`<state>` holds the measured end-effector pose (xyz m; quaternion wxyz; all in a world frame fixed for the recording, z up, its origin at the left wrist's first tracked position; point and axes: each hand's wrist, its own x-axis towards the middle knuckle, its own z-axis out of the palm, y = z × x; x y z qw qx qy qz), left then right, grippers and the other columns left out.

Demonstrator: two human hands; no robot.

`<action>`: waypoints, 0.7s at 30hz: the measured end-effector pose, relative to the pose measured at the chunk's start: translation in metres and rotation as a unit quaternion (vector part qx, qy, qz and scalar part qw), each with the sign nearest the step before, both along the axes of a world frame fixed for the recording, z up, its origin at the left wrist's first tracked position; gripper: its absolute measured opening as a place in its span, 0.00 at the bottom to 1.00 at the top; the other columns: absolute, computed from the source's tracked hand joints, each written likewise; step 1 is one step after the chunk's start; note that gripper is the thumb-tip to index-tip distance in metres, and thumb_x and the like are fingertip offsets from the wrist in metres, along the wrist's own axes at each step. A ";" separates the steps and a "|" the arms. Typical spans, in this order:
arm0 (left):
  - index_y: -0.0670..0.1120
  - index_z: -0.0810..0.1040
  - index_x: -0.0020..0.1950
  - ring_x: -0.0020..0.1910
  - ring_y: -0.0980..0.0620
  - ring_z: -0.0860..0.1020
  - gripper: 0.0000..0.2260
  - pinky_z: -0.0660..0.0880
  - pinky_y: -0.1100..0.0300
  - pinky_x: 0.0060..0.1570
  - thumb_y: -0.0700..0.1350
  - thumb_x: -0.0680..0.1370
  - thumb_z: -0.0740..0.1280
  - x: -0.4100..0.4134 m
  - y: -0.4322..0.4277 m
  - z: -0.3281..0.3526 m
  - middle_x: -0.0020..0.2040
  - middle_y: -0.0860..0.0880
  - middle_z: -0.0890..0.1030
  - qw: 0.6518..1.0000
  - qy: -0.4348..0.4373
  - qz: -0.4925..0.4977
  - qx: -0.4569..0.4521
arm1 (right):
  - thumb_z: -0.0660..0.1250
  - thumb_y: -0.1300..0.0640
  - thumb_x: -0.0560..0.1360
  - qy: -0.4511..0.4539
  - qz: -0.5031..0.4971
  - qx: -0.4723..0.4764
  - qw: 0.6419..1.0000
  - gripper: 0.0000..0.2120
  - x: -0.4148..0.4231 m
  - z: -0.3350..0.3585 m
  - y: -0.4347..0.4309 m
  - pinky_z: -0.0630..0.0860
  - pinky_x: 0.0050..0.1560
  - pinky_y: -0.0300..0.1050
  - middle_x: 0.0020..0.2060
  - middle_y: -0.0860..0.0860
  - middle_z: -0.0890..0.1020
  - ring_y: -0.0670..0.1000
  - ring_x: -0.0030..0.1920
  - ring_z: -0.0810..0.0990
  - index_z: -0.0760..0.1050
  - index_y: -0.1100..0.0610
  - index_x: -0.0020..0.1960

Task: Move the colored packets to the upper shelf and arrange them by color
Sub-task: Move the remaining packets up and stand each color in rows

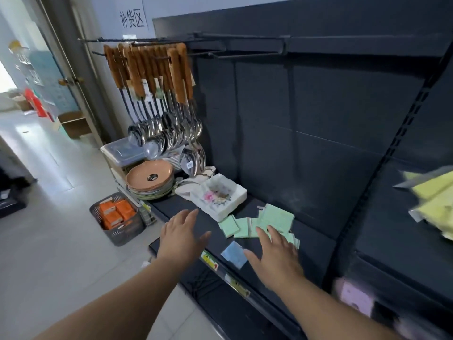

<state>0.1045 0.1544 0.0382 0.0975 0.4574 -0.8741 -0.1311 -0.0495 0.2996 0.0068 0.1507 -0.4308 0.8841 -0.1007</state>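
Both arms reach out over the dark metal shelf (316, 239), and neither hand holds anything. The left hand (182, 233) and the right hand (275, 257) are spread flat, fingers apart, palms down.

The pale green flat packets (259, 223) lie in a loose, overlapping row on that shelf, right at the right hand's fingertips. Whether the fingers touch them I cannot tell. The row runs roughly along the shelf, left to right, with the largest packet lying askew on top toward the back.

A single light blue square packet (234, 254) sits near the shelf's front edge, between the two hands and just beside the right thumb. It is turned corner-forward like a diamond, so it shows no clear long axis.

The right hand is plainly nearer to both colours, while the left hovers off to the side above bare shelf. Blurred yellow packets (435, 200) lie well apart in the next bay to the right.
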 end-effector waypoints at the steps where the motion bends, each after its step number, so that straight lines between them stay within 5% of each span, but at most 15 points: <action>1: 0.53 0.55 0.77 0.75 0.49 0.57 0.31 0.54 0.53 0.73 0.61 0.78 0.60 -0.006 -0.003 -0.009 0.76 0.52 0.60 1.000 -0.003 -0.004 0.009 | 0.50 0.36 0.80 -0.009 -0.011 0.014 1.000 0.32 -0.006 -0.010 -0.001 0.51 0.76 0.53 0.79 0.50 0.47 0.53 0.78 0.51 0.47 0.46 0.79; 12: 0.53 0.57 0.77 0.75 0.49 0.59 0.31 0.54 0.54 0.73 0.61 0.77 0.61 -0.077 -0.056 -0.096 0.76 0.52 0.60 0.987 -0.064 -0.116 0.090 | 0.53 0.36 0.79 -0.081 -0.149 0.050 0.984 0.33 -0.050 -0.087 -0.021 0.58 0.74 0.47 0.79 0.49 0.50 0.52 0.77 0.54 0.49 0.49 0.79; 21: 0.50 0.49 0.78 0.77 0.47 0.53 0.41 0.48 0.51 0.74 0.61 0.73 0.66 -0.166 -0.104 -0.147 0.78 0.48 0.54 0.942 -0.169 -0.285 0.050 | 0.61 0.40 0.78 -0.104 -0.312 0.022 0.944 0.35 -0.095 -0.125 -0.045 0.61 0.73 0.47 0.78 0.54 0.55 0.56 0.75 0.58 0.53 0.51 0.78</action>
